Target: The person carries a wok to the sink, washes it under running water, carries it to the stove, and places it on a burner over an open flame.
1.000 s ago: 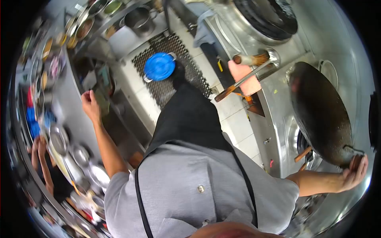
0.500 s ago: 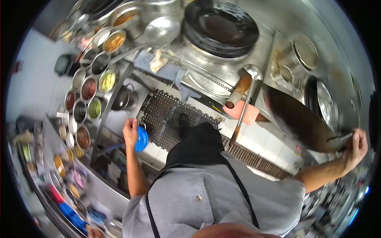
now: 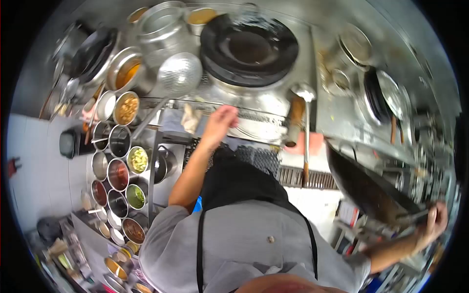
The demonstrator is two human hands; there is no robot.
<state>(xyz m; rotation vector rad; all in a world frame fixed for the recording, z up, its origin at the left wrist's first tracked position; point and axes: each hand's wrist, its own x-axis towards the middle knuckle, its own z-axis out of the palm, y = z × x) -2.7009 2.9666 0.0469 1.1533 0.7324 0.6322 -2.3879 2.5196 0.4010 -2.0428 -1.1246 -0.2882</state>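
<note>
- The right hand point(image 3: 434, 222) is closed round the handle end of a wok point(image 3: 366, 183) at the person's far right.
- That wok is tilted, its rim seen nearly edge-on; I cannot tell whether anything is in it.
- The left hand point(image 3: 222, 124) is raised before the stove's front edge, fingers loosely curled. Nothing shows in it, but I cannot tell how tightly it is closed. A pale rag point(image 3: 190, 118) is just beside it.
- As to progress, the tilted wok is lifted and not set down, while a black wok point(image 3: 249, 51) already sits on the burner. No food can be made out in that one.
- Between the hands, a ladle point(image 3: 306, 132) and a brush point(image 3: 295, 119) lie side by side over the stove edge, unheld, with a pink cloth point(image 3: 315, 143) under the ladle's handle.
- Farther left, a strainer point(image 3: 181, 73) rests near the burner, and pots of chopped greens point(image 3: 138, 159) and brown pieces point(image 3: 127, 110) stand filled.
</note>
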